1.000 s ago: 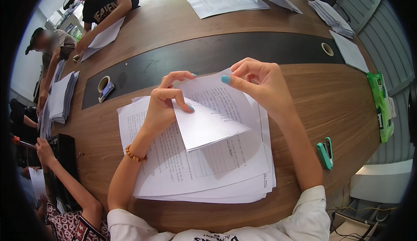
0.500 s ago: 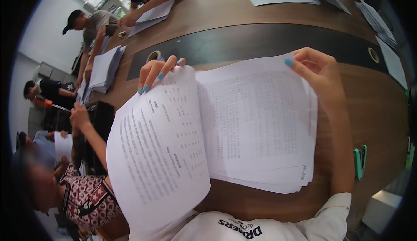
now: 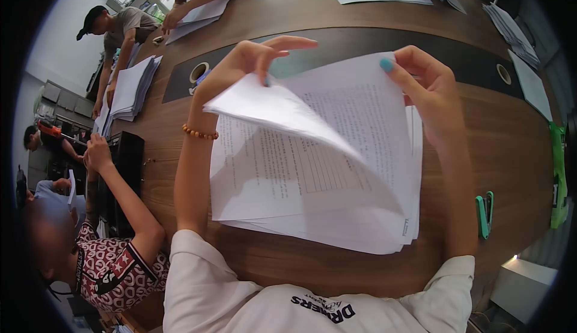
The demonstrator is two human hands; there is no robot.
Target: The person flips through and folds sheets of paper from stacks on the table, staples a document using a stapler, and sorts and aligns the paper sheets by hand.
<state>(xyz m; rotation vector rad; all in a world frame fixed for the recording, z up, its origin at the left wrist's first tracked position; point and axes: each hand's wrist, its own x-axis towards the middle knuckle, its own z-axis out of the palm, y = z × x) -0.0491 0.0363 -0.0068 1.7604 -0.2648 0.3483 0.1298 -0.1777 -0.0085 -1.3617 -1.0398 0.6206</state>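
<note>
A loose stack of printed sheets (image 3: 258,171) lies on the wooden table before me. Between thumb and fingers, my right hand (image 3: 424,81) pinches the top right corner of a raised sheet (image 3: 354,93). My left hand (image 3: 255,60) is at the upper left, over a folded-back white leaf (image 3: 264,106). Its thumb and a bent finger press on that leaf's upper edge, while another finger points out to the right. The leaf curls diagonally across the printed pages, and lines of text and a ruled table show beneath it.
A green stapler (image 3: 484,214) lies right of my right forearm. Tape rolls (image 3: 503,74) (image 3: 199,72) rest on the dark strip. Paper piles (image 3: 132,87) stand at left, others (image 3: 511,33) at far right. A co-worker in a patterned shirt (image 3: 117,267) sits close at left; more people work behind.
The page that was spread out to the left is now folded over the stack, and my left hand has lifted and turned. My right hand still holds the corner. The view has shifted slightly.
</note>
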